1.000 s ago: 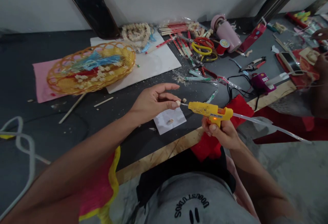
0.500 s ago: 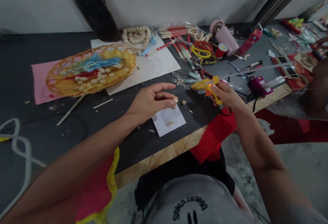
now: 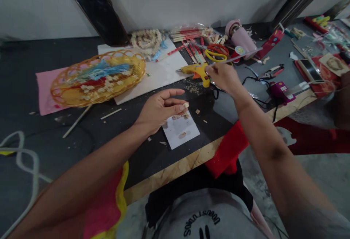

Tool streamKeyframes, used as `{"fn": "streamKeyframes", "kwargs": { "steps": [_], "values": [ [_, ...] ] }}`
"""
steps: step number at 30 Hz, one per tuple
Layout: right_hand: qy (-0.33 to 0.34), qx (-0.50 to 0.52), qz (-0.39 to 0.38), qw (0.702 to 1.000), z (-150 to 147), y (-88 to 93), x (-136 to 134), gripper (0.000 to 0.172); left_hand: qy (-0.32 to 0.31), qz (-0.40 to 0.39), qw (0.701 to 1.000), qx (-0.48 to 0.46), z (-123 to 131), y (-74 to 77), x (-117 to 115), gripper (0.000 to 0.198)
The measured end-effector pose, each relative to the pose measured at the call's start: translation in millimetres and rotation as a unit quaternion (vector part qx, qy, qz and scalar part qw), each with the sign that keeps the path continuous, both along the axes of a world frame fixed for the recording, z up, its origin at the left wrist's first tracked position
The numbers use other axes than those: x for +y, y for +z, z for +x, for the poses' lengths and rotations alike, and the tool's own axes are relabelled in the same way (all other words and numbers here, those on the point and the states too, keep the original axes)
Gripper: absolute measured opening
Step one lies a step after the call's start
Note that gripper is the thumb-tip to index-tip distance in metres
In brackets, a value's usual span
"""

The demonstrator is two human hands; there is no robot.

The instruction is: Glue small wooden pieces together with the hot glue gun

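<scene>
My left hand (image 3: 161,109) is over the table, its thumb and a finger pinching a small pale wooden piece (image 3: 186,105). Beneath it lies a white card (image 3: 186,133) with a few small wooden bits on it. Farther up and to the right, my right hand (image 3: 222,78) is closed at the back of a yellow glue gun (image 3: 201,72). The gun's nozzle points left over the edge of the white board. A long translucent glue stick (image 3: 247,54) sticks out behind it, past my hand. The gun's trigger side is partly visible; my fingertips are partly hidden.
A yellow woven basket (image 3: 139,67) with blue tassels and pale pieces stands at left on a white board (image 3: 169,66) and pink paper. Behind are scissors (image 3: 216,55), a thread spool and a pink bottle (image 3: 243,42). Pliers (image 3: 273,72) lie right, near another person's arm.
My right hand has carried the glue gun up and left, from above the table's right side towards the white board. My left hand stays almost in place with the wooden piece.
</scene>
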State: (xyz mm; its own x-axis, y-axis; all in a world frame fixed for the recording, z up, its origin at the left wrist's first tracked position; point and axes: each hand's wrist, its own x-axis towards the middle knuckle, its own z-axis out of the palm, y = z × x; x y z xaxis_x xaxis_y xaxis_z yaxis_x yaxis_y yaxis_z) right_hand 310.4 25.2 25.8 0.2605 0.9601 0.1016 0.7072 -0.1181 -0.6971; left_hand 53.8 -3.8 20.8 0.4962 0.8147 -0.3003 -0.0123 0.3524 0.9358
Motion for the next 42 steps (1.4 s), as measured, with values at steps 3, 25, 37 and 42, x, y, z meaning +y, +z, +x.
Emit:
{"fn": "streamKeyframes", "kwargs": {
  "steps": [3,25,37,42],
  "values": [
    [0.011,-0.046,0.114,0.992,-14,10.9,-36,0.019,0.012,-0.013,1.0,-0.021,2,-0.7,-1,0.064],
    [0.015,0.236,0.114,0.965,-93,-27.5,-121,0.027,0.005,0.03,0.999,-0.026,6,1.5,-19,0.076],
    [0.022,0.226,0.149,0.962,-99,-25.3,-124,0.02,0.029,0.072,0.997,-0.029,6,-0.4,-22,0.075],
    [0.004,0.24,0.139,0.961,-99,-23.7,-124,0.018,0.01,0.082,0.997,-0.004,5,5.4,-23,0.075]
  ]
}}
